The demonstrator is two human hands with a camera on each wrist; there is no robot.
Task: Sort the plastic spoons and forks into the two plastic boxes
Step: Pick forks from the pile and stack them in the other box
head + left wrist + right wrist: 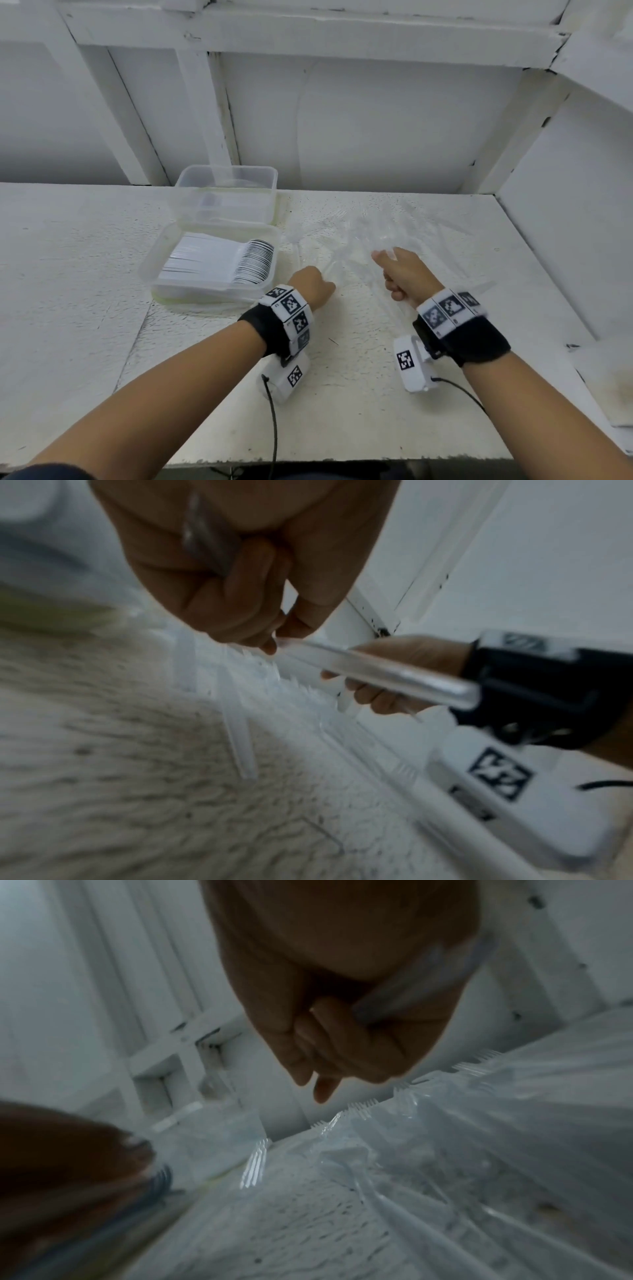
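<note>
- Cutlery of clear plastic [387, 236] lies loose on the white bench [85, 291], spread just ahead of both your hands; the wrist views show fork tines [255, 1164] among it.
- Your left hand [313, 286] is curled into a fist just right of the near box. Its fingers [219, 599] are wrapped round a clear handle [205, 534] that runs across the palm, and thumb and fingertip pinch together just above the pile.
- Your right hand [406, 270] sits over the near edge of the pile, fingers [329, 1042] curled round a clear handle [421, 980] that pokes out on the thumb side. Whether either held piece is a spoon or a fork, you cannot tell from these blurred views.
- In the left wrist view a clear handle [377, 672] crosses in front of your right hand.
- The near box [212, 263], left of your left hand, holds a neat row of stacked white spoons [239, 262], bowls pointing right.
- The far box [227, 192] stands touching behind it, by the wall; its contents are too faint to name.
</note>
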